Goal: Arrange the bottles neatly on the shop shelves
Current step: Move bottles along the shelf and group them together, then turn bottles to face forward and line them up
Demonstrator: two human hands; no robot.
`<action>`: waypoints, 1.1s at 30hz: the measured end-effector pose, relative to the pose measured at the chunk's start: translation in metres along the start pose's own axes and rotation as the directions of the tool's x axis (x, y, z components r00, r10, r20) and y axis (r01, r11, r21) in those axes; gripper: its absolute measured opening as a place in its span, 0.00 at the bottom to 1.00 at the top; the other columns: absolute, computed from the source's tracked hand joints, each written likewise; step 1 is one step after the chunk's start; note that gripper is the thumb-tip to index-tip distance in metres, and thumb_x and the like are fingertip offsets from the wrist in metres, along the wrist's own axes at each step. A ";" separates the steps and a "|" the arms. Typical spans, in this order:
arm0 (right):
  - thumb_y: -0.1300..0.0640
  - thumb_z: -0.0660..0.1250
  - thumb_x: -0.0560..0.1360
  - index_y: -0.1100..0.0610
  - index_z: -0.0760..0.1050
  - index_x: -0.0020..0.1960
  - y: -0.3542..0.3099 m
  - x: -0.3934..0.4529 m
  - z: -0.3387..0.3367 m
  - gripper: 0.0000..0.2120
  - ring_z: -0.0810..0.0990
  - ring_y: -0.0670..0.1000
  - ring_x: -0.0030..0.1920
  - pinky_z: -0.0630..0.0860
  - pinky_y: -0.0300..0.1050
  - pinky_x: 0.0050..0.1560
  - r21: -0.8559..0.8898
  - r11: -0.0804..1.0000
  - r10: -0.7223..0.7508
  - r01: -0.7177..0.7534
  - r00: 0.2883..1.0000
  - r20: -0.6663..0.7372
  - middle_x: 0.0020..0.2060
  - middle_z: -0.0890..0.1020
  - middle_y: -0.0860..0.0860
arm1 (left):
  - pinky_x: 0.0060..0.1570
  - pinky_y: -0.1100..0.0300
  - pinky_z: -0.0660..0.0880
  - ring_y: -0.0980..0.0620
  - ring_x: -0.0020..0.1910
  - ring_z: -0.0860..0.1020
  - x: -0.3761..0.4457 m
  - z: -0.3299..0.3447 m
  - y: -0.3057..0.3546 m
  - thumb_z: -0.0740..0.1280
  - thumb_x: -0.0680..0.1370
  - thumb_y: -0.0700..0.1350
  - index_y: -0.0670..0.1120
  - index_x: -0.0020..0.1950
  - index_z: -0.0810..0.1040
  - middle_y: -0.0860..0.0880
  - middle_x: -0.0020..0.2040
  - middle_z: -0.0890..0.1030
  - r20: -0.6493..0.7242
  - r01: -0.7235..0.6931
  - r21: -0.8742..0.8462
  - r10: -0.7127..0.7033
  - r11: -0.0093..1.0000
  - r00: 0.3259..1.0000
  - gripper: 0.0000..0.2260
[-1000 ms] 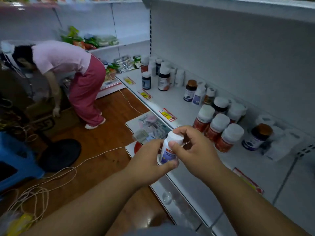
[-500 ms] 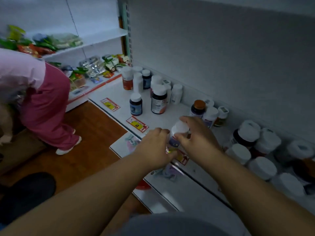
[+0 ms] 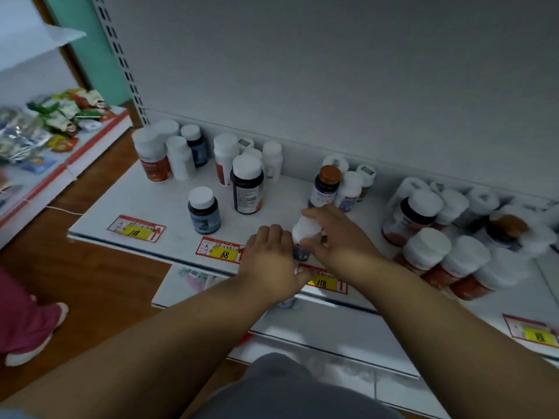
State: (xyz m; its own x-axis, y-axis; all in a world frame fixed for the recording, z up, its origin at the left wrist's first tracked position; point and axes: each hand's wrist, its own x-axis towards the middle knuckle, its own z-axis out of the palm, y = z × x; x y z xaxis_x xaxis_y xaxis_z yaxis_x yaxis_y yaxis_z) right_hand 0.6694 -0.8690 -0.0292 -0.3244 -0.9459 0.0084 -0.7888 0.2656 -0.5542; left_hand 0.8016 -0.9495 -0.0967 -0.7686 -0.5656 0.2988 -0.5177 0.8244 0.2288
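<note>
White shelf (image 3: 169,207) under my hands: right hand (image 3: 338,240) and left hand (image 3: 272,258) grip a small white-capped bottle (image 3: 305,231). Bottles crowd just right of my right hand; I could topple them.

I see a white-capped bottle (image 3: 306,234) with blue label, red-and-yellow price tags (image 3: 136,228), a grey-white shelf (image 3: 169,204), brown floor (image 3: 99,285).

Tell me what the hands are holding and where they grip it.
Both hold one small white-capped bottle: the right hand around its cap and upper body, the left hand against its lower side.
</note>
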 end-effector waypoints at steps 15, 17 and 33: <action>0.47 0.65 0.77 0.51 0.54 0.77 -0.010 -0.034 -0.006 0.32 0.67 0.52 0.69 0.64 0.41 0.63 0.046 0.999 0.020 -0.015 0.993 -0.119 0.73 0.62 0.52 | 0.55 0.51 0.71 0.43 0.56 0.72 -0.021 -0.041 0.021 0.66 0.71 0.62 0.43 0.61 0.75 0.44 0.56 0.75 0.033 0.177 -0.012 -0.177 0.984 0.984 0.27; 0.47 0.65 0.76 0.51 0.57 0.75 -0.007 -0.058 -0.014 0.32 0.69 0.52 0.68 0.68 0.44 0.64 0.019 0.999 -0.040 0.044 0.980 -0.194 0.70 0.64 0.53 | 0.54 0.52 0.70 0.45 0.53 0.72 -0.035 -0.050 0.040 0.63 0.72 0.61 0.45 0.58 0.75 0.46 0.53 0.75 -0.031 0.188 -0.049 -0.189 0.981 0.981 0.24; 0.50 0.66 0.76 0.49 0.69 0.68 0.169 -0.363 -0.207 0.21 0.73 0.42 0.58 0.73 0.42 0.59 0.046 0.985 0.167 -0.168 0.835 -0.524 0.60 0.70 0.43 | 0.52 0.60 0.66 0.50 0.53 0.73 -0.050 -0.009 0.414 0.66 0.73 0.56 0.47 0.59 0.75 0.50 0.53 0.76 -0.092 -0.252 -0.372 0.234 0.893 0.968 0.19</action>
State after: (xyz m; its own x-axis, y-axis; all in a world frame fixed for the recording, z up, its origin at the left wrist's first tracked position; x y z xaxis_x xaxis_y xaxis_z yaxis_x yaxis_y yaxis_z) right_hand 0.5460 -0.4425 0.0465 -0.6764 -0.6481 0.3500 -0.6979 0.4121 -0.5857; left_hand 0.6291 -0.5805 -0.0087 -0.8305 -0.3562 0.4282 -0.1293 0.8711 0.4739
